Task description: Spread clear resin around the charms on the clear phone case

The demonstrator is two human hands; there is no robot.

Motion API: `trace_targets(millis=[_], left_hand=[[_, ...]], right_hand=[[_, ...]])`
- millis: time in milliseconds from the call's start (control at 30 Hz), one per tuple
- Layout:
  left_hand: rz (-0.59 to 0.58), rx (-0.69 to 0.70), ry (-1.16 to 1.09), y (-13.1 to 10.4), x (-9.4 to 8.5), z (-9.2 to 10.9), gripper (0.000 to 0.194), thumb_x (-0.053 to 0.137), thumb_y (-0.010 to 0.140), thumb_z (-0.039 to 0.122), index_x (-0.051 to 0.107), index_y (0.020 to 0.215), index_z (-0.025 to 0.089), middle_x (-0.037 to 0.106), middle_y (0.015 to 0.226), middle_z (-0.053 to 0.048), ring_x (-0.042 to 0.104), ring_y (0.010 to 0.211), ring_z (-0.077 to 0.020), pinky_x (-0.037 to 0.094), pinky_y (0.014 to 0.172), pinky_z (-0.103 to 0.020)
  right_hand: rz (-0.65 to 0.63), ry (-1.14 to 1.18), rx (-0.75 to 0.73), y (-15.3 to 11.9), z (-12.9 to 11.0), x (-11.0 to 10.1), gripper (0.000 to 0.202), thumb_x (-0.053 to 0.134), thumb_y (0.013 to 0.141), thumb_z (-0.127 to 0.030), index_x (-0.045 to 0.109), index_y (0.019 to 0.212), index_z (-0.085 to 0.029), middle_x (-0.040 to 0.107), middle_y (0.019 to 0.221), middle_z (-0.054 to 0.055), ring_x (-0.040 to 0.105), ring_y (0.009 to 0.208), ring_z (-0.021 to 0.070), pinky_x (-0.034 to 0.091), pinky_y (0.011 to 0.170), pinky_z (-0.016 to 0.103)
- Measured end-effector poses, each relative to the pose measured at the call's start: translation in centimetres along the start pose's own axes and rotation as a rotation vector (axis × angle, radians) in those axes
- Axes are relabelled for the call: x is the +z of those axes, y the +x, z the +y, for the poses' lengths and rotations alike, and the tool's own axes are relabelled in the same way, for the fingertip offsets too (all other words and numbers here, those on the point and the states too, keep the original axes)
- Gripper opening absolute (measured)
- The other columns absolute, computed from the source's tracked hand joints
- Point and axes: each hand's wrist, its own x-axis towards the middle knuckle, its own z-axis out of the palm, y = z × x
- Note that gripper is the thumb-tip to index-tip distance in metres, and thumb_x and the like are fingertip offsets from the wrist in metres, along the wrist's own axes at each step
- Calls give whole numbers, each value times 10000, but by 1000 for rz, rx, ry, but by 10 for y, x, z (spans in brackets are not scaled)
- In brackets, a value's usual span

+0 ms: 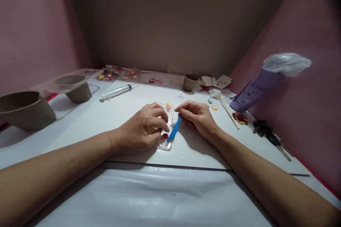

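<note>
A clear phone case (166,146) lies on the white board, with glossy drops or smears around its lower end. Over its left side my left hand (144,126) is curved, fingers bent and apart. A small red piece (165,136) sits by that hand's thumb tip. My right hand (198,117) pinches a blue plastic knife (174,130) by its upper end, the blade slanting down to the case beside the red piece. Near the case's top is a pink charm (168,105) with a yellow part. My left fingers hide some of the case.
A syringe (116,92) lies behind my left hand. Brown cups (26,110) stand left, another cup (190,83) at the back. Small charms (108,76) lie far left. Rightward are a wooden stick (229,112), a purple tube-shaped container (257,88) and dark-handled tools (266,133).
</note>
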Motion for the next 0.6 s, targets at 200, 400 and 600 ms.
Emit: trace_targets(millis=[200, 400, 600], left_hand=[[4, 8, 2, 0, 0, -1, 188, 518, 783, 95, 679, 818, 185, 609, 874, -56, 508, 926, -212, 409, 863, -396], [0, 15, 6, 1, 0, -1, 176, 520, 799, 113, 678, 821, 187, 608, 863, -57, 507, 925, -215, 408, 863, -408], [1, 7, 4, 0, 0, -1, 176, 524, 797, 105, 674, 818, 193, 609, 872, -53, 504, 932, -213, 407, 869, -409]], right_hand=[[-2, -1, -8, 0, 0, 0, 163, 683, 762, -325, 683, 799, -166, 566, 595, -26, 431, 465, 54, 298, 415, 193], [9, -5, 10, 0, -1, 1, 155, 677, 763, -324, 685, 798, -173, 572, 595, -23, 439, 471, 58, 284, 408, 193], [12, -9, 13, -1, -2, 1, 164, 688, 745, -335, 687, 789, -177, 558, 575, -26, 432, 465, 60, 271, 396, 191]])
